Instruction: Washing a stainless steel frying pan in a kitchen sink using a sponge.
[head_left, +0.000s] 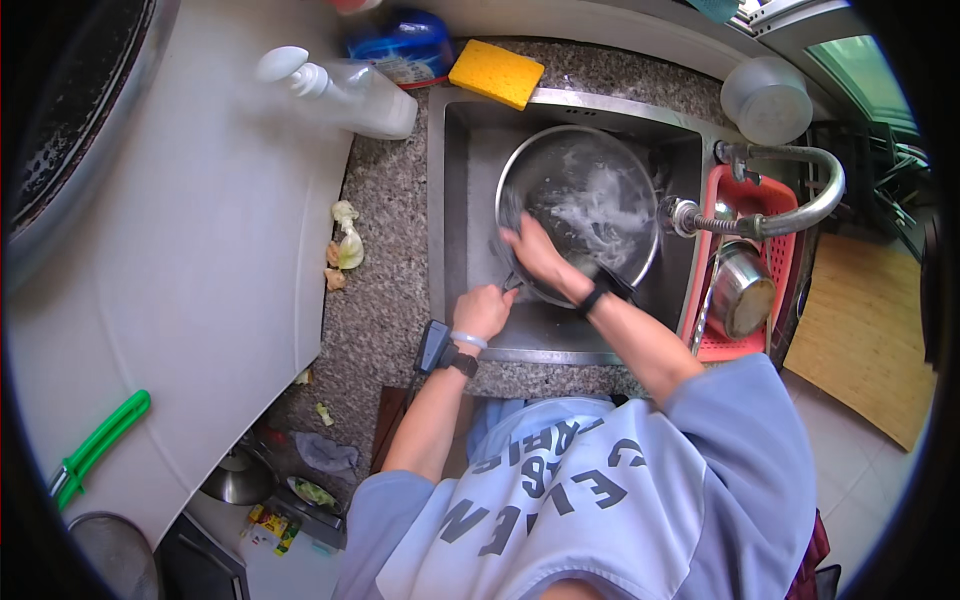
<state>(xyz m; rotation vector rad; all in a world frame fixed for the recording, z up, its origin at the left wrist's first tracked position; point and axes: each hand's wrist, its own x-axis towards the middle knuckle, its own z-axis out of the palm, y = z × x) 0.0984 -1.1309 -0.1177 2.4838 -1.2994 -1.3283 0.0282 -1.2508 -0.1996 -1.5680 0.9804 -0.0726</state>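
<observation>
A round metal pan (577, 135) with soapy water or foam inside lies in the stainless steel sink (455, 225). My left hand (482, 311) is closed on the pan's handle (512, 283) near the sink's front left. Over the left part of the pan is my right hand (541, 251), blurred by motion; something grey and blurred, perhaps a scouring pad, shows at its fingertips. The metal faucet (814, 217) arches at the right, its spout end beside the pan's right rim.
A yellow sponge (496, 73), a clear pump bottle (367, 101) and a blue container (409, 49) stand behind the sink. Right of it, a red basket (724, 195) holds a metal pot (739, 292). Vegetable scraps (349, 240) lie on the granite counter (382, 247); a wooden board (862, 330) is farther right.
</observation>
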